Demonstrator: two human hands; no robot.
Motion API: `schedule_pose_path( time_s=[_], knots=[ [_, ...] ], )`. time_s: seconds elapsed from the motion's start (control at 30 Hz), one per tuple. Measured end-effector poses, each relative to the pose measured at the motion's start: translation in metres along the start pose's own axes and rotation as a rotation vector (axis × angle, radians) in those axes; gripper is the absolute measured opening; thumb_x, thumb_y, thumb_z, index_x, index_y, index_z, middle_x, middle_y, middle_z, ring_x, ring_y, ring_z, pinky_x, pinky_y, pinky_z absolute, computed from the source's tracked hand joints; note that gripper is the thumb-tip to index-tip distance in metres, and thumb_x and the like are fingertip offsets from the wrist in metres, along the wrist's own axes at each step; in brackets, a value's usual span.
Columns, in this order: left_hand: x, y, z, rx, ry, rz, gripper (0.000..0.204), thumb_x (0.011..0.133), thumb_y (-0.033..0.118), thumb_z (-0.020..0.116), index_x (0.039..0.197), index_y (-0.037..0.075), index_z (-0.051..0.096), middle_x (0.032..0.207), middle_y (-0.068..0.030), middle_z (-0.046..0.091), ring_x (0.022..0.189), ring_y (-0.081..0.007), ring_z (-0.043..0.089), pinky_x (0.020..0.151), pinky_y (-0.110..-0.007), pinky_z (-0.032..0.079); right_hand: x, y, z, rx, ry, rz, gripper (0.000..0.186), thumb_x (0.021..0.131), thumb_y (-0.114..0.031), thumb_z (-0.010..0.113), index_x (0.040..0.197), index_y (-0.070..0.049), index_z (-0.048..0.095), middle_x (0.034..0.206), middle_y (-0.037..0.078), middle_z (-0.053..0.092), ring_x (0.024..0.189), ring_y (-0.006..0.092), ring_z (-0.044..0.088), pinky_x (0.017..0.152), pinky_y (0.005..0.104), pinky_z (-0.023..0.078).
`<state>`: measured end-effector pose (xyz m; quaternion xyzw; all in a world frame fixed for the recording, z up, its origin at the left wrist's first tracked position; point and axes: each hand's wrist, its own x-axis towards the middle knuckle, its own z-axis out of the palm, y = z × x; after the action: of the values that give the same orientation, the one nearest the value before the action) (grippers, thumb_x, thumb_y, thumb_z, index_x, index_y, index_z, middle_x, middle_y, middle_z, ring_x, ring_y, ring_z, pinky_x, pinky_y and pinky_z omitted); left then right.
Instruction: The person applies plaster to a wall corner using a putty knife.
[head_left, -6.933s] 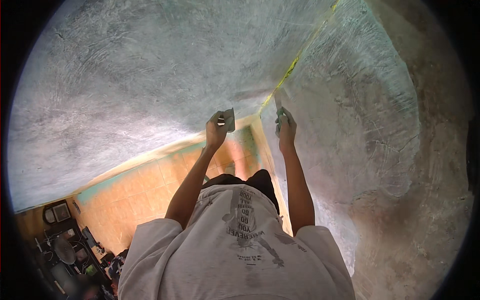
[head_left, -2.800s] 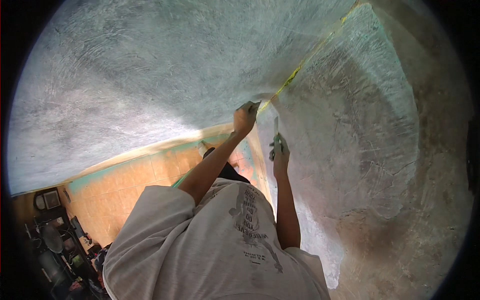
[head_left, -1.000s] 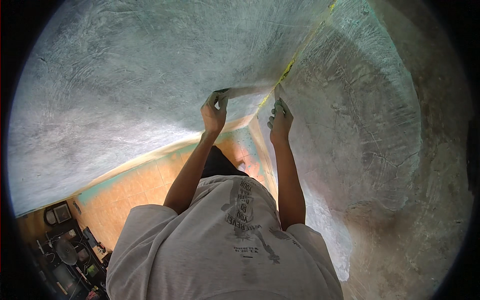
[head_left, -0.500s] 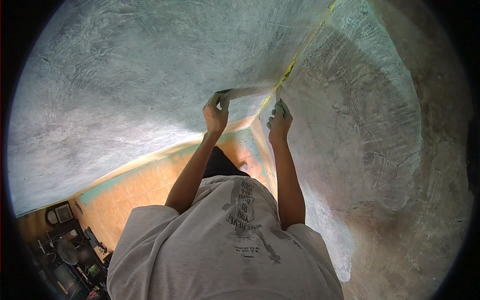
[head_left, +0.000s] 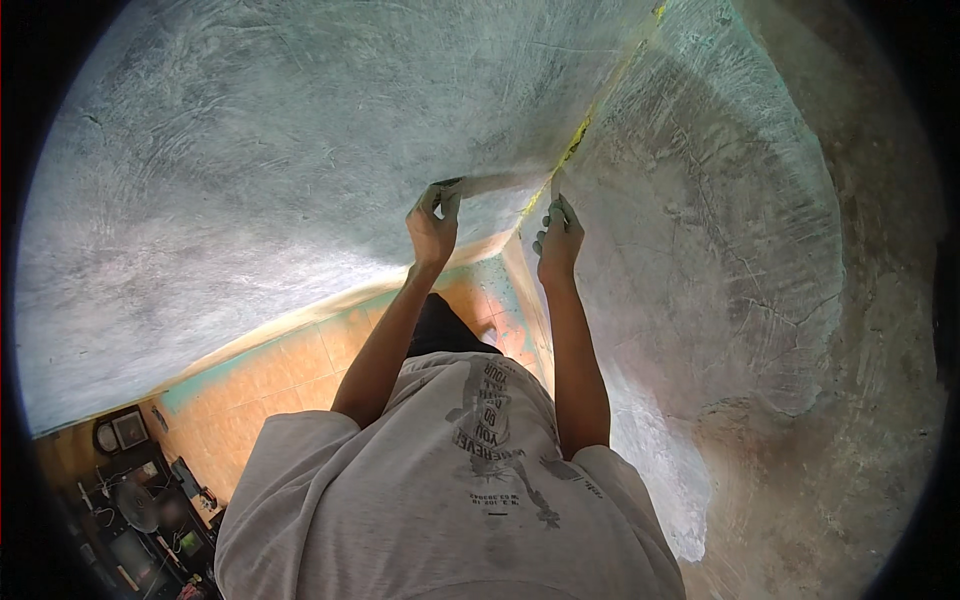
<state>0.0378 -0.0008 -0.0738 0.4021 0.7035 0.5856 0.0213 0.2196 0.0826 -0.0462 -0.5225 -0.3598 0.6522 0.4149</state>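
My left hand [head_left: 433, 228] is raised against the grey plastered wall [head_left: 300, 130] on the left. Its thumb and fingers pinch a thin dark flat piece [head_left: 449, 183], whose kind I cannot make out. A darker band reaches from it toward the corner; whether this is a blade or a shadow is unclear. My right hand [head_left: 561, 240] is closed round a narrow, flat grey scraper [head_left: 558, 186], pointing upward beside the wall corner. The scraper's tip is close to the yellow strip [head_left: 575, 140] running along that corner; contact cannot be made out.
The right wall [head_left: 700, 230] has cracked, patchy plaster with a brownish outer area. Below are orange floor tiles [head_left: 270, 375] with a greenish border. A fan [head_left: 137, 505] and other household items stand at the lower left.
My right hand and the scraper have shifted very slightly. My left hand stays in about the same place.
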Motion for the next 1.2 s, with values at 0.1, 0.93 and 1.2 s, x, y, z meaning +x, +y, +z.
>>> schedule_pose_path(
  time_s=[0.1, 0.93, 1.2],
  knots=[
    [-0.002, -0.004, 0.000, 0.025, -0.011, -0.037, 0.017, 0.091, 0.008, 0.072, 0.106, 0.000, 0.073, 0.082, -0.0149, 0.067, 0.068, -0.0226, 0.060, 0.067, -0.035, 0.050, -0.001, 0.002, 0.000, 0.008, -0.009, -0.017, 0.038, 0.106, -0.019, 0.054, 0.142, -0.008, 0.060, 0.084, -0.004, 0.049, 0.056, 0.0039, 0.037, 0.046, 0.0230, 0.030],
    [0.000, 0.003, -0.005, 0.062, -0.056, -0.077, 0.017, 0.093, 0.012, 0.071, 0.103, -0.001, 0.072, 0.089, -0.0173, 0.075, 0.089, -0.0264, 0.077, 0.079, -0.036, 0.057, -0.009, -0.005, 0.015, 0.080, 0.076, 0.021, 0.042, 0.107, -0.014, 0.049, 0.147, -0.006, 0.056, 0.077, -0.005, 0.046, 0.053, 0.0033, 0.036, 0.043, 0.0235, 0.030],
    [-0.001, 0.005, 0.003, 0.025, 0.031, 0.003, 0.012, 0.092, 0.007, 0.071, 0.101, -0.001, 0.072, 0.080, -0.0160, 0.065, 0.067, -0.0260, 0.058, 0.066, -0.034, 0.050, -0.006, -0.002, -0.001, -0.064, 0.049, -0.011, 0.040, 0.106, -0.020, 0.054, 0.145, -0.010, 0.059, 0.083, -0.003, 0.049, 0.055, 0.0038, 0.038, 0.044, 0.0235, 0.029]
  ],
)
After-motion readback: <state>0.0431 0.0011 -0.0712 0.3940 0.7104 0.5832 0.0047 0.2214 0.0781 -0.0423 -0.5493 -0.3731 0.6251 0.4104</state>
